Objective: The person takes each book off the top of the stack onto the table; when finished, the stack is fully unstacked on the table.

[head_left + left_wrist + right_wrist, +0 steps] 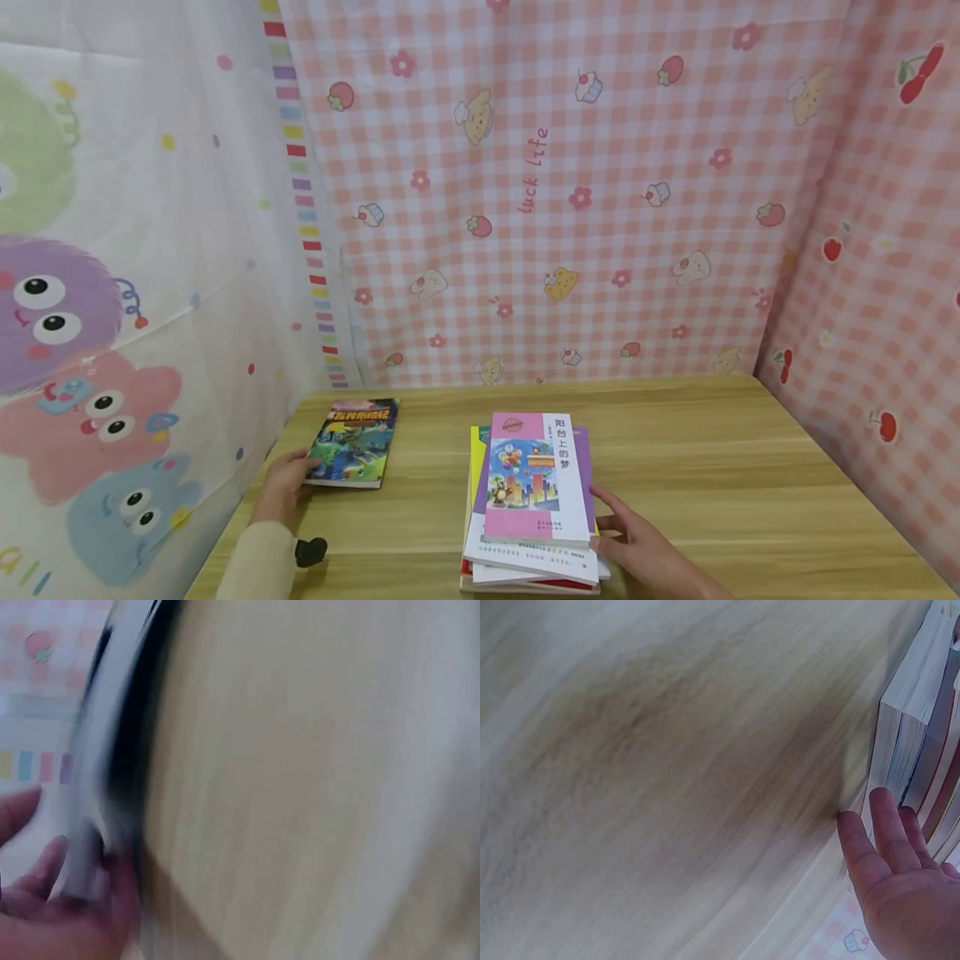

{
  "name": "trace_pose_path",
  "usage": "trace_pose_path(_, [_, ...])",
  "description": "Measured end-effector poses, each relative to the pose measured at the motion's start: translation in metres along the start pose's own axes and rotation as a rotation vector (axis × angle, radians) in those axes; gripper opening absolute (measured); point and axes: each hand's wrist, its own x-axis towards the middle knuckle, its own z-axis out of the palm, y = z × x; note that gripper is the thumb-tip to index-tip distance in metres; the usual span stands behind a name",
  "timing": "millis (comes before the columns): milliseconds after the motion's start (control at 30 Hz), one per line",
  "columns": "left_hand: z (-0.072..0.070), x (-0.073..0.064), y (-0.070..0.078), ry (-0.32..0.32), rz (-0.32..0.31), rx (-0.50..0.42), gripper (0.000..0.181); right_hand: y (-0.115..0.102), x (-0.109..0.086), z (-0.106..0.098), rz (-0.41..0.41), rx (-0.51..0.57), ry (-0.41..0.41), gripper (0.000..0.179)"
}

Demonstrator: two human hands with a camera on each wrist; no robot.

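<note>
Dark green and blue, with large orange lettering across its upper part, a paperback (352, 450) is at the far left of the wood-grained table (735, 467), gripped at its left edge, near the lower corner, by the person's left hand (285, 485). In the blurred left wrist view, the thumb and fingers are on either side of the book's edge, which slants against the wooden surface; whether the book touches the table cannot be told. A cream sleeve (258, 562) covers that forearm, and a small black object (311, 551) sits beside the wrist. Well apart from it, near the middle of the table and close to the person, stands a stack of books (532, 571), slightly out of line with one another. On top lies a pink and white book (525, 475), its cover showing balloons and orange buildings, with a title in Chinese running down its right side. Under it a purple cover (582, 450) shows on the right, a yellow one (474, 454) on the left, and white volumes (536, 560) jut out toward the near side. Beside the stack's lower right edge is the right hand (637, 542), its fingers extended along the books' sides rather than curled round them. Pink checked cloth (630, 150) with strawberries, flowers and cupcakes hangs behind the table.
</note>
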Motion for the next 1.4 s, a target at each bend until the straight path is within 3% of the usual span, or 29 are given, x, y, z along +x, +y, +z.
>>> trace_pose_path(67, [0.0,-0.004,0.001,0.065,0.03,0.132,0.064,-0.001,0.0,0.0,0.002,0.001,-0.002,0.075])
trace_pose_path(133, [0.001,-0.008,0.004,0.127,0.057,0.199,0.066,-0.001,0.0,0.0,0.004,-0.001,-0.001,0.075])
trace_pose_path(267, [0.005,-0.014,0.01,0.214,0.117,0.179,0.061,-0.002,-0.001,0.001,0.0,-0.01,0.003,0.075])
trace_pose_path(367, [0.007,-0.017,0.013,0.208,0.156,0.18,0.058,-0.003,-0.002,0.002,-0.002,-0.018,0.008,0.076])
trace_pose_path(633, [0.009,-0.021,0.001,0.099,0.153,0.396,0.062,-0.004,-0.002,0.003,-0.002,-0.062,0.035,0.076])
trace_pose_path(967, [0.016,-0.025,-0.005,0.104,0.114,0.292,0.065,-0.003,-0.001,0.002,0.016,-0.078,0.042,0.075])
trace_pose_path(1267, [0.025,-0.028,-0.003,0.186,0.173,0.3,0.064,-0.001,0.001,0.001,0.013,-0.066,0.038,0.075])
trace_pose_path(1400, [0.032,-0.035,0.004,0.179,0.198,0.238,0.063,-0.001,0.0,0.002,0.011,-0.036,0.027,0.076])
